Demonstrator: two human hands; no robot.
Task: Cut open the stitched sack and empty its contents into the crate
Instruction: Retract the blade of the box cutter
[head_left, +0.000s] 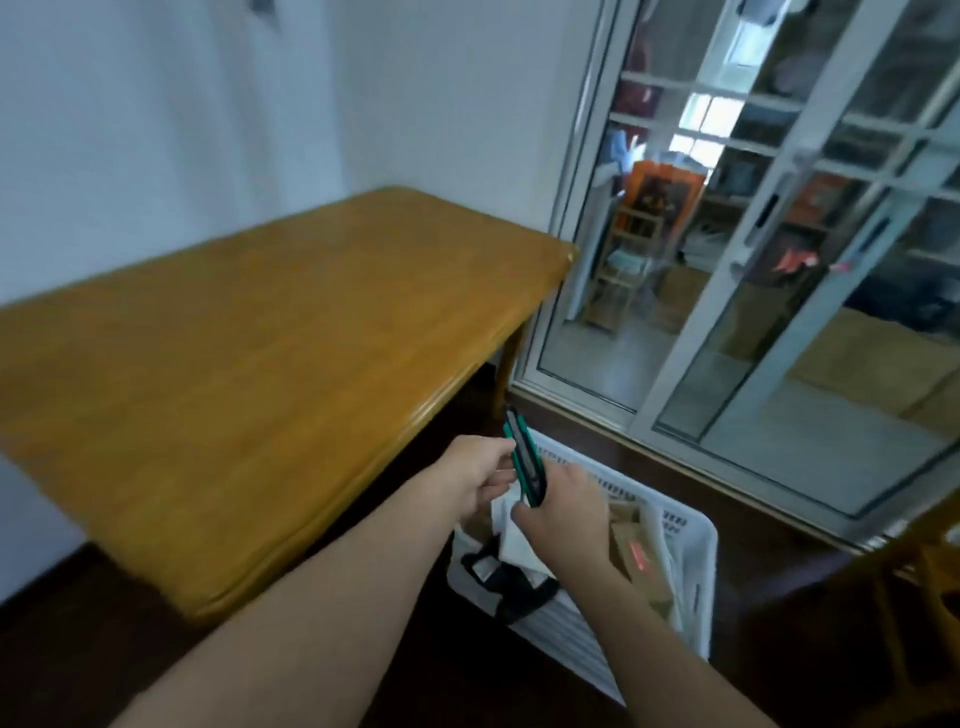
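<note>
One broad table (260, 338) lies left; the white crate (698, 551) stands on the floor (779, 597) beside it, below the cutter (524, 462), holding brown boxes (639, 551) and something white (514, 545), perhaps the sack. If the blade slides out carelessly, it could nick me. Right fingers (525, 514) curl round the cutter's lower end; left fingers (500, 480) pinch its middle.

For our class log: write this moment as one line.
actors: left hand, right hand | action: both hold utility knife | where: above white crate
</note>
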